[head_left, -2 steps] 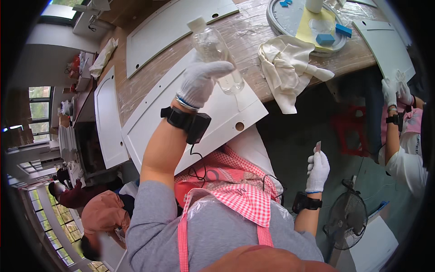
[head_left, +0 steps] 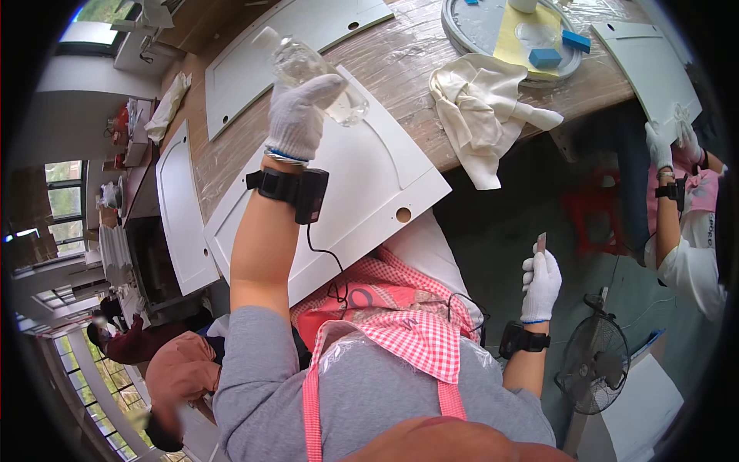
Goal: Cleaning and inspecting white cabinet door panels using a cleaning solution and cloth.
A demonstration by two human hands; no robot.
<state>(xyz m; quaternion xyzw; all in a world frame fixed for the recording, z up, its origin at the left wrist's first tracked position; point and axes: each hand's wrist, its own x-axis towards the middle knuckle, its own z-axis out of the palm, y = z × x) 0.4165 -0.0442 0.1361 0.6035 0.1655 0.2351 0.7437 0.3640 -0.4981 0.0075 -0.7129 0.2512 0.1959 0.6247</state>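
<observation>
My left hand (head_left: 299, 123), in a white knit glove, is closed round a clear plastic bottle (head_left: 350, 106). The bottle lies tilted above a white cabinet door panel (head_left: 385, 165), its pale cap end toward the far left and its base toward the right. That panel has a grooved arch and a round hole near one corner, and rests partly on the table over my lap. Off to the right, away from the table, my gloved right hand (head_left: 542, 289) is closed on a small flat blade-like piece (head_left: 541, 242) that sticks up past the fingers.
A cream cloth (head_left: 473, 104) hangs over the table edge. Beyond it stands a round lid (head_left: 469, 35) carrying blue blocks (head_left: 545, 58) and yellow paper. More white panels (head_left: 308, 46) lie around. A black fan (head_left: 593, 362) stands lower right; a co-worker's gloved hands (head_left: 660, 142) touch another panel.
My left hand has carried the bottle to the left and slightly farther over the panel. The right hand keeps nearly the same place, still holding the small piece.
</observation>
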